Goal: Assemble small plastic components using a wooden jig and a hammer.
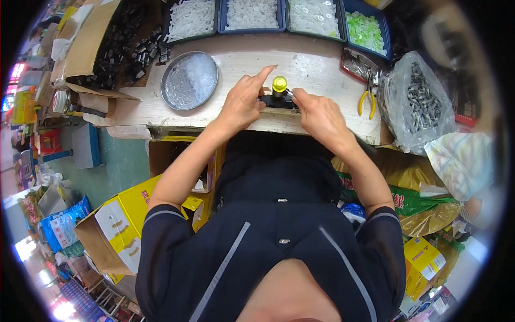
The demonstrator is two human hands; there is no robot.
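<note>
A small black bench fixture with a round yellow-green knob on top stands at the worktable's near edge, between my hands. My left hand is at its left side, the index finger stretched out past the knob and the thumb by the black base. The left hand's other fingers are partly hidden. At the right side, my right hand is closed, with thumb and index finger on a thin metal lever beside the knob. Whatever sits inside the fixture is too small to make out.
A round metal dish of small clear pieces sits left. Blue bins of small plastic parts line the back. A carton holds black parts. Yellow-handled pliers and a clear bag of metal parts lie right.
</note>
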